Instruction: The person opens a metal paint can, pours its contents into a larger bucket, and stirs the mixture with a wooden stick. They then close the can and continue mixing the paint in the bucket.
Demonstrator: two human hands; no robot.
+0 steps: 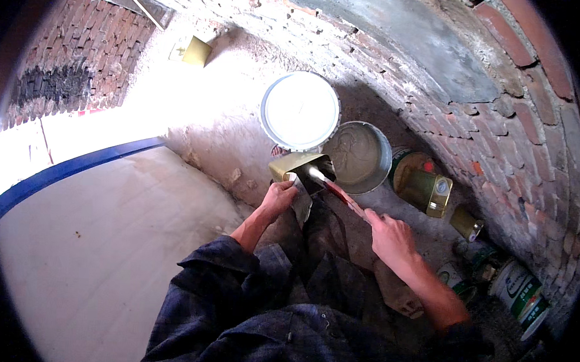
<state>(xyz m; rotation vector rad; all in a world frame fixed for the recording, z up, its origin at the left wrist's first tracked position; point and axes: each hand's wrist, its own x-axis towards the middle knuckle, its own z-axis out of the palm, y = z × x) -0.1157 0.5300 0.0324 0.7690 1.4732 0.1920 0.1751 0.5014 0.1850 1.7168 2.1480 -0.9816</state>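
Observation:
My left hand (277, 198) is closed on the cut, bent-out metal edge of a gold-coloured tin can (287, 165), which is tilted with its open end toward me. In my right hand (391, 239) is the reddish handle of a brush (346, 198). Its white, coated head reaches into the can's opening. Just beyond the can stands a round bucket (263, 115) with a bright white top; glare hides whether that is a lid or its contents. To the right, touching or close to it, is an open bucket (384, 160) of greyish, thick liquid.
A rough brick wall (447, 133) runs along the right. Near it lie a gold can (425, 192), a smaller gold tin (466, 223) and several green-and-white pails (517, 287). A pale panel (106, 238) with a blue edge (77, 169) fills the left. Another gold tin (196, 51) sits farther off.

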